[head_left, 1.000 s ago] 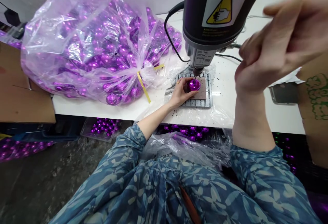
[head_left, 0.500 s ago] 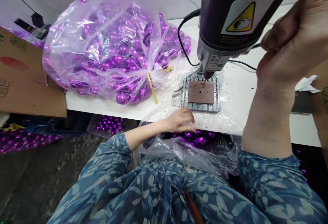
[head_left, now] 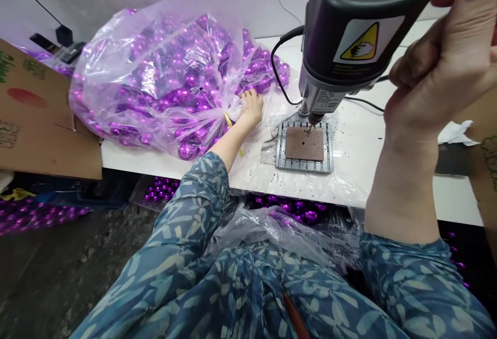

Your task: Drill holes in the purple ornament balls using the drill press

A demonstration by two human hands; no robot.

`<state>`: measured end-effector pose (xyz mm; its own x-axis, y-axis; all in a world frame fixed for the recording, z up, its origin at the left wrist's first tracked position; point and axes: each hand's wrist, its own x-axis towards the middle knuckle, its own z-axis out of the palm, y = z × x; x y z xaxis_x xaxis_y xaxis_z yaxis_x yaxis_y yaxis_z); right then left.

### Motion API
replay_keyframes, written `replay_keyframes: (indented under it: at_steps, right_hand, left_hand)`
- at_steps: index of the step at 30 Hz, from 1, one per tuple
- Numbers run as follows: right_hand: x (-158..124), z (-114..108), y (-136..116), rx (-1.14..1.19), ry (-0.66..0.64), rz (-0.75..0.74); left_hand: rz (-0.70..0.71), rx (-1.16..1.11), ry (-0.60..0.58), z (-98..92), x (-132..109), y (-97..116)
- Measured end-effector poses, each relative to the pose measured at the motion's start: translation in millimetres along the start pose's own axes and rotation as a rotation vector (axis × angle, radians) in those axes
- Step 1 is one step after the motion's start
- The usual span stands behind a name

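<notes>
My left hand (head_left: pixel 251 106) reaches to the tied neck of a big clear plastic bag (head_left: pixel 155 80) full of shiny purple balls. It touches the plastic beside a yellow tie (head_left: pixel 227 118), and its fingertips are hidden in the folds. My right hand (head_left: pixel 438 70) is raised at the right of the drill press head (head_left: pixel 349 28), fingers curled round something hidden. Below the drill bit (head_left: pixel 311 120) a brown pad (head_left: pixel 305 143) lies bare on a grey ribbed base (head_left: pixel 330 159).
The white table (head_left: pixel 388 178) is speckled with dark chips. Another plastic bag (head_left: pixel 279 227) with purple balls (head_left: pixel 303 209) lies in my lap. A cardboard box (head_left: pixel 34 121) stands at the left. A tray of balls (head_left: pixel 161 189) sits under the table. A black cable (head_left: pixel 276 70) runs behind the drill.
My left hand took the purple ball off the pad, dropped to the lap bag, then moved up to the big bag's neck. The pad now lies bare. My right hand stayed raised.
</notes>
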<state>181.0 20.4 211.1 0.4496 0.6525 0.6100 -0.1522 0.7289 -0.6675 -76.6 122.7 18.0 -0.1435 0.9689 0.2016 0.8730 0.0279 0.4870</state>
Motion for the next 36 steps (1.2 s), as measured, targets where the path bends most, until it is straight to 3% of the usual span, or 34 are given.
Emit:
replay_keyframes:
  at_steps: [4,7,12,15,18,25,36]
  right_hand:
    - [0.7,4.9,12.6,0.188,0.022,-0.176]
    - [0.2,4.1,15.0,0.137,0.019,-0.201]
    - [-1.5,3.4,12.2,0.182,0.005,-0.206]
    - [-2.9,4.2,11.1,0.164,0.001,-0.189]
    - [-5.0,3.7,9.5,0.127,-0.004,-0.212]
    - [-8.5,1.5,4.7,0.000,-0.038,-0.255]
    - [-8.0,-1.6,4.5,0.048,-0.041,-0.229]
  left_hand:
    - [0.110,-0.207,-0.051,-13.3,-21.4,-3.5]
    - [0.191,-0.570,-0.127,-24.8,-46.7,3.8]
    - [0.042,-1.077,-0.371,-27.2,-89.6,18.5]
    - [-0.050,-1.170,-0.393,-19.0,-104.9,21.1]
    - [-0.042,-1.175,-0.351,-4.3,-117.2,22.4]
    - [0.124,-1.002,-0.277,33.8,-136.7,33.6]
    - [0.294,-0.691,-0.166,43.0,-141.7,52.5]
